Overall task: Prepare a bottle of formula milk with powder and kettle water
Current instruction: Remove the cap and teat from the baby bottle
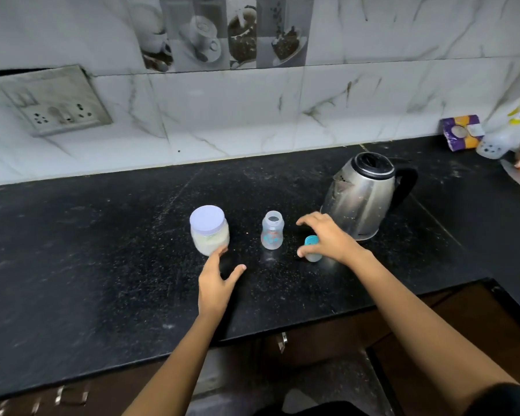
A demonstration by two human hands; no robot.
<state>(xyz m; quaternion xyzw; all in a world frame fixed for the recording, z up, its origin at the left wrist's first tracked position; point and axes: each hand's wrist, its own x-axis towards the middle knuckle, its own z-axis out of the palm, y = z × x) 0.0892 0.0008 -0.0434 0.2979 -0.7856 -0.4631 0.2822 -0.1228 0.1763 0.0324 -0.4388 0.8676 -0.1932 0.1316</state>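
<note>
1. A black stone worktop [102,235] seen from above, with three things lined up along its middle, all within reach of the person standing at its front edge.
2. On the left is a clear powder jar [210,232], lid on, about half full of pale powder.
3. The feeding bottle [272,232] stands upright in the centre. Its neck is uncovered and it looks empty, likely ready for filling.
4. The teal bottle cap [311,241] sits on the worktop just right of the bottle, probably set there to leave the neck clear.
5. A steel kettle [360,196] stands behind the cap with its lid shut. Its handle points right, convenient for the right hand.
6. The left hand [216,283] reaches for the jar. Its grip is released, fingers straight, one fingertip at the jar's base. Opening the jar seems to be the next step.
7. The right hand [327,235] hovers over the cap with its fingers spread, grasping nothing. Whether the thumb touches the cap cannot be told.
</note>
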